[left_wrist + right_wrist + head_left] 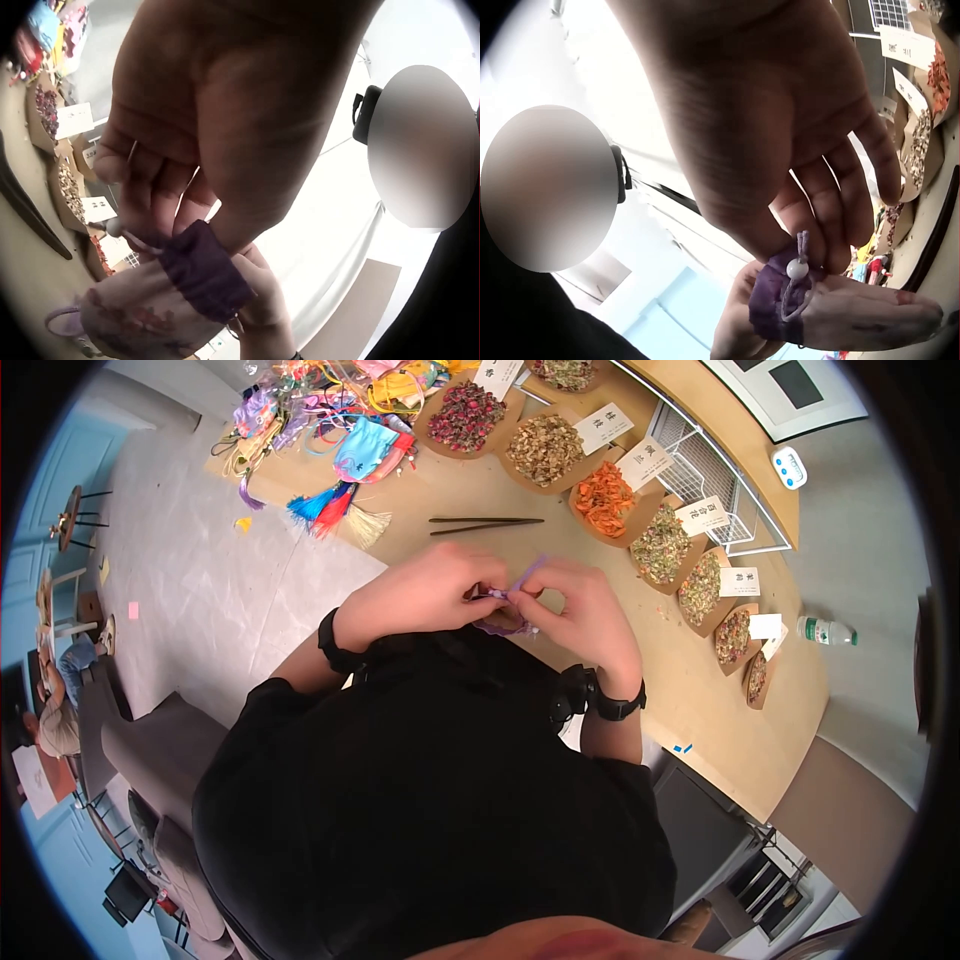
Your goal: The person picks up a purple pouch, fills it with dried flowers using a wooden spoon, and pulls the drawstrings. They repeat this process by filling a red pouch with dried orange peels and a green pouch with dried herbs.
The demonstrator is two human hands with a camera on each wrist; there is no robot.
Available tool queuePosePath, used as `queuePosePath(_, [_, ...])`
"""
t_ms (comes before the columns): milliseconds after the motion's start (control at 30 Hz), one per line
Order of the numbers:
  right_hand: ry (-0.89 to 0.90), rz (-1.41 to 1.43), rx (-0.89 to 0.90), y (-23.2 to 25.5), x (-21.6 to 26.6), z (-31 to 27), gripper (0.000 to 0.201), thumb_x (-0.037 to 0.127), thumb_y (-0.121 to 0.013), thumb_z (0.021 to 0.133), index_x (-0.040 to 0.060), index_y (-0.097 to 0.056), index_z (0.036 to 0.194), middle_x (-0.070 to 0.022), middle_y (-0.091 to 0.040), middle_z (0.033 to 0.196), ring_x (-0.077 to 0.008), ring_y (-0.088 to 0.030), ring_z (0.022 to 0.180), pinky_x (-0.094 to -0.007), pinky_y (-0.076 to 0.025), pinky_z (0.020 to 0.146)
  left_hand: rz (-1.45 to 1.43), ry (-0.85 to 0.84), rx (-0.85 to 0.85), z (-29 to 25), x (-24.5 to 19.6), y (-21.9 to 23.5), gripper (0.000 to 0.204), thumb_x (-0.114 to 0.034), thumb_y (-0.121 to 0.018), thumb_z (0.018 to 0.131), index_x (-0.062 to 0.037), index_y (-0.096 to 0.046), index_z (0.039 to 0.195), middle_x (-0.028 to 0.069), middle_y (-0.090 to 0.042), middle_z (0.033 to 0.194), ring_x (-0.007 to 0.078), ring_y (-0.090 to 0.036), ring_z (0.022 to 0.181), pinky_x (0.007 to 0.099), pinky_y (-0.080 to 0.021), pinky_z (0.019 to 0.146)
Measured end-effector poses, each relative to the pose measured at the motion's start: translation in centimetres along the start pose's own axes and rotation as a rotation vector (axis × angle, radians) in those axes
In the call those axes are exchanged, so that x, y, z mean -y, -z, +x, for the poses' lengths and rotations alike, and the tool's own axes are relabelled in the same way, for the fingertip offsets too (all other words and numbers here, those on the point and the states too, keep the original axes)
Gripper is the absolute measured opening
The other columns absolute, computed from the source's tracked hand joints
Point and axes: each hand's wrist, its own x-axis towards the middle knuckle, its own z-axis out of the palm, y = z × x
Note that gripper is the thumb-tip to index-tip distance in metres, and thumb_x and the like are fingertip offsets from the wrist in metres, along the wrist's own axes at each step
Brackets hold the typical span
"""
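Pinching the purple pouch (870,319) at its mouth, left hand (425,585) and right hand (580,605) over the table (660,660)'s near edge, we are likely adjusting its beaded drawstring (797,268), next needing an even pull.

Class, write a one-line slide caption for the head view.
A left hand and right hand hold a small purple-trimmed pouch, with bright tassels and labelled dried botanicals beyond.

Black short-sleeved top (430,790), black left wrist strap (336,644), black right wrist strap (620,707) beside a chunky black device (571,696)
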Motion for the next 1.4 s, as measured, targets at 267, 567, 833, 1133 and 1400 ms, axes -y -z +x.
queuePosePath(267, [0.047, -0.257, -0.075, -2.0, -1.8, 6.0, 0.012, 0.016, -0.068, 0.083, 0.0052, -0.067, 0.087, -0.0093, -0.063, 0.08, -0.0277, -0.061, 0.085, -0.0384, -0.05, 0.075, 0.004, 0.242, -0.358, -4.3, 3.6, 2.8, 0.015, -0.005, -0.062, 0.086, -0.002, -0.065, 0.1, 0.0082, -0.063, 0.075, 0.0125, -0.06, 0.064, 0.0275, -0.048, 0.06])
queuePosePath(567, [0.138, -0.631, -0.008, -5.4, -6.4, 8.2, 0.022, 0.015, -0.069, 0.082, 0.007, -0.064, 0.102, -0.0083, -0.061, 0.102, -0.029, -0.054, 0.105, -0.0407, -0.049, 0.087, -0.139, 0.423, -0.883, -6.7, 6.6, 5.4, 0.015, -0.007, -0.062, 0.089, 0.0028, -0.068, 0.099, 0.0004, -0.061, 0.066, 0.003, -0.051, 0.058, 0.0218, -0.041, 0.055])
queuePosePath(833, [-0.249, 0.037, -0.103, -2.4, -3.0, 7.1, 0.016, 0.014, -0.059, 0.094, 0.0082, -0.062, 0.109, -0.0076, -0.063, 0.077, -0.0205, -0.062, 0.071, -0.0324, -0.048, 0.065, -0.311, 0.402, -0.866, -4.8, 7.5, 5.1, 0.015, -0.009, -0.062, 0.091, 0.0027, -0.068, 0.099, 0.0002, -0.065, 0.069, 0.0025, -0.052, 0.062, 0.0214, -0.043, 0.057])
queuePosePath(1133, [-0.109, 0.651, -0.134, 1.4, -3.0, 6.9, 0.028, 0.0, -0.046, 0.097, 0.0014, -0.058, 0.122, -0.0047, -0.067, 0.087, -0.0113, -0.063, 0.086, -0.025, -0.048, 0.078, -0.372, 0.455, -0.768, -2.3, 8.7, 3.9, 0.022, -0.012, -0.063, 0.092, 0.0038, -0.066, 0.107, 0.0022, -0.066, 0.068, 0.0041, -0.056, 0.059, 0.0226, -0.043, 0.056])
queuePosePath(1400, [0.03, 0.297, -0.402, -0.3, -3.1, 10.0, 0.022, 0.006, -0.065, 0.092, 0.0021, -0.061, 0.113, -0.0009, -0.064, 0.085, -0.0063, -0.057, 0.07, -0.0218, -0.046, 0.065, -0.287, 0.479, -0.782, -1.7, 9.3, 3.5, 0.027, -0.012, -0.065, 0.087, 0.0041, -0.065, 0.11, 0.0063, -0.066, 0.068, 0.0079, -0.058, 0.056, 0.026, -0.046, 0.055])
